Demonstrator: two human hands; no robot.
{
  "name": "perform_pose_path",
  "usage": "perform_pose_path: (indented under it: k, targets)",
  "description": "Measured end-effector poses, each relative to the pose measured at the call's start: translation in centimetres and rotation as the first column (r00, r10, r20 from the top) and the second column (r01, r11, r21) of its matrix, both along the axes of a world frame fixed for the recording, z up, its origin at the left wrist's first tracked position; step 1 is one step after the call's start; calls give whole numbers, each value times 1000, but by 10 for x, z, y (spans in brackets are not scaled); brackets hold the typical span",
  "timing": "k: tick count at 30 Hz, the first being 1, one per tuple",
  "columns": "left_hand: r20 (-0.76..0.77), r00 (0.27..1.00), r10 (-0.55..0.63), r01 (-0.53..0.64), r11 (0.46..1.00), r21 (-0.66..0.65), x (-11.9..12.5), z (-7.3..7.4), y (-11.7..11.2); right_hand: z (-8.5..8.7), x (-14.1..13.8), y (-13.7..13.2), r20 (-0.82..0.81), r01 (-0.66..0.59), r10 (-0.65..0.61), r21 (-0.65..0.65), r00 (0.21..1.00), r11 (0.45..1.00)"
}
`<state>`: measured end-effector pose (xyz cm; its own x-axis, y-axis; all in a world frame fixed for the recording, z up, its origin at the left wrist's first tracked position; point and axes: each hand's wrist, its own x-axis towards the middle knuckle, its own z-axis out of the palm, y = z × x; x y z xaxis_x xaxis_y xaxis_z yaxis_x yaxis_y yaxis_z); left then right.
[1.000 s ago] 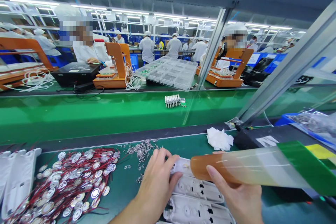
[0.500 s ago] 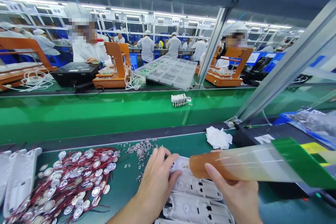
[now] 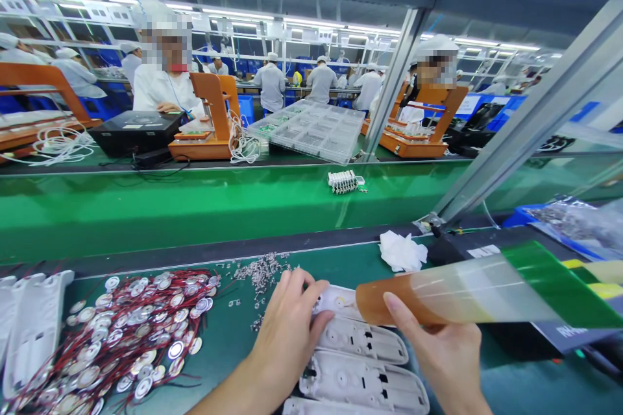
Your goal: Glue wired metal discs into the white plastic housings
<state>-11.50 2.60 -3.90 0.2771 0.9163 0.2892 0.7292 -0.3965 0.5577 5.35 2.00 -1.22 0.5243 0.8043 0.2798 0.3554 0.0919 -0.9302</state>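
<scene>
My left hand (image 3: 292, 324) is closed on the left end of a white plastic shell (image 3: 337, 299), thumb and fingers pinching it. In my right hand (image 3: 438, 350) is a long tube-shaped tool (image 3: 457, 288), brown at its near end, pale in the middle and green farther back. Its brown end sits over the right part of the pinched shell and hides it. Below, several more white shells (image 3: 365, 376) lie in a row, open side up. Left of my hand are a heap of round metal discs with red wires (image 3: 146, 331) and small metal parts (image 3: 263, 272).
A green conveyor belt (image 3: 146, 207) crosses ahead, carrying a row of small white parts (image 3: 343, 181). Crumpled white tissue (image 3: 403, 251) lies behind the tool. A metal post (image 3: 525, 110) slants at right. Across the belt, people sit by orange fixtures (image 3: 214, 120) and a clear divided tray (image 3: 316, 130).
The row of white parts on the belt has shifted slightly right. Both hands keep their holds, and the tool's brown end has moved a little up and right.
</scene>
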Motion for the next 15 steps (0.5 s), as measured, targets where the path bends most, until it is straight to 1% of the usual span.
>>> perform_pose_path:
  k: [4,11,15]
  targets:
    - [0,1000,5,-5,1000,31,0,-2,-1,-1,0,0,-21,26,-26,7,999,1000]
    - [12,1000,4,-4,1000,27,1,-1,-1,1,4,0,-14,45,-45,-32,999,998]
    - [14,1000,12,-12,999,34,1,-1,-2,-3,2,0,-59,11,-13,-49,998,999]
